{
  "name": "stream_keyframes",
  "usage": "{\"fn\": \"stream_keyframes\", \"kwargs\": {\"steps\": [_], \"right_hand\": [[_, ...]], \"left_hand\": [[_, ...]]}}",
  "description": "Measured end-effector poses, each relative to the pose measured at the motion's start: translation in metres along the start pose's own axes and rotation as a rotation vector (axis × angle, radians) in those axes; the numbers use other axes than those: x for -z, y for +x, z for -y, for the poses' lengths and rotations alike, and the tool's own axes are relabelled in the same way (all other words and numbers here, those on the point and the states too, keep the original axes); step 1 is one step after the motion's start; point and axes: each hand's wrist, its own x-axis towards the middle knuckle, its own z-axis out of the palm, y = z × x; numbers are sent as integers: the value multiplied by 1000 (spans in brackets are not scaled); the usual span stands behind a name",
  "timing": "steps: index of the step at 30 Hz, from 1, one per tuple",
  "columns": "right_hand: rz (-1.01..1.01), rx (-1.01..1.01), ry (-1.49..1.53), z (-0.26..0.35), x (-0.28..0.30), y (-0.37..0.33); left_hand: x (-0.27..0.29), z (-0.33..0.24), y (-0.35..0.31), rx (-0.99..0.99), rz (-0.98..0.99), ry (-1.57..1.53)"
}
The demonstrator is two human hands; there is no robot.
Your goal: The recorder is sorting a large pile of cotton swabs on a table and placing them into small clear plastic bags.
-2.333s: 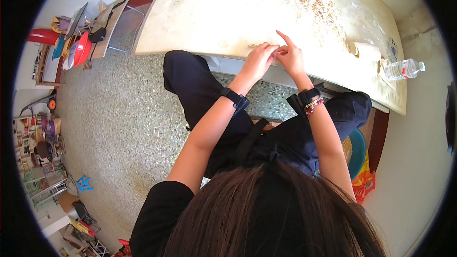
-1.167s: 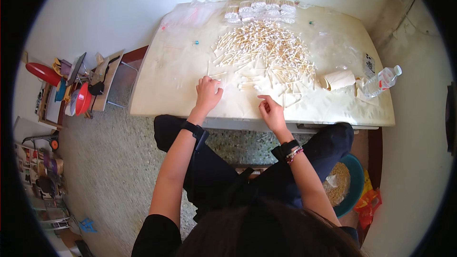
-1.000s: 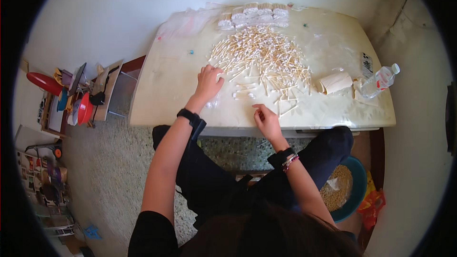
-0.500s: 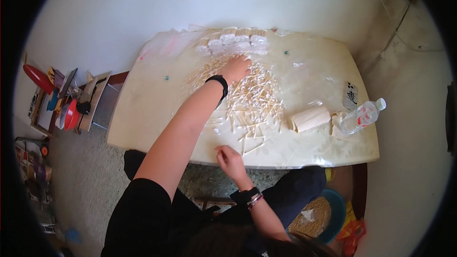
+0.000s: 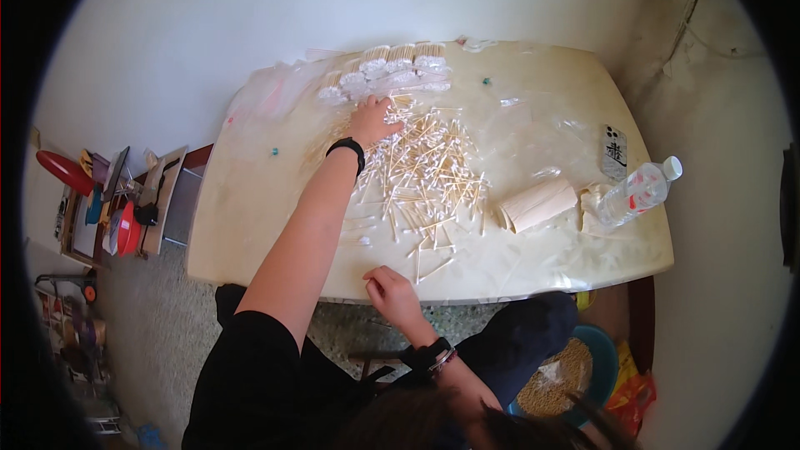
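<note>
A wide heap of loose cotton swabs (image 5: 429, 154) with white tips and pale sticks covers the middle of the table. My left hand (image 5: 373, 122), a black band on its wrist, reaches across to the far left part of the heap. Its fingers are spread, resting on the swabs, and its palm side is hidden. Just beyond the fingertips lie bundled cotton swabs (image 5: 400, 58) in clear bags, side by side. My right hand (image 5: 393, 293) is at the near table edge, its fingers curled in and nothing visible in them. A few stray swabs (image 5: 433, 262) lie beyond it.
Right of the heap are a roll of brownish paper (image 5: 537, 204), a clear plastic bottle (image 5: 637, 193) lying tilted, and a phone (image 5: 614, 152). Thin clear plastic (image 5: 271, 96) spreads at the far left. Below the table's right side stands a teal basin (image 5: 604, 367) of grains.
My left hand has moved left over the heap, and its fingers are now spread wider. My right hand stays curled by the near edge. The view has shifted slightly.
</note>
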Motion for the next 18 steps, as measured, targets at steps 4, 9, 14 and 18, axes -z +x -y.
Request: {"fn": "stream_keyframes", "kwargs": {"steps": [4, 9, 14, 18], "right_hand": [[1, -11, 15, 7, -3, 0], [-3, -14, 9, 5, -4, -3], [3, -5, -32, 5, 3, -4], [12, -2, -3, 8, 0, -3]], "left_hand": [[-4, 32, 0, -182, -151, -247], [5, 43, -2, -313, -347, -432], [31, 42, -4, -223, -207, -638], [42, 69, -1, -167, -355, -727]]}}
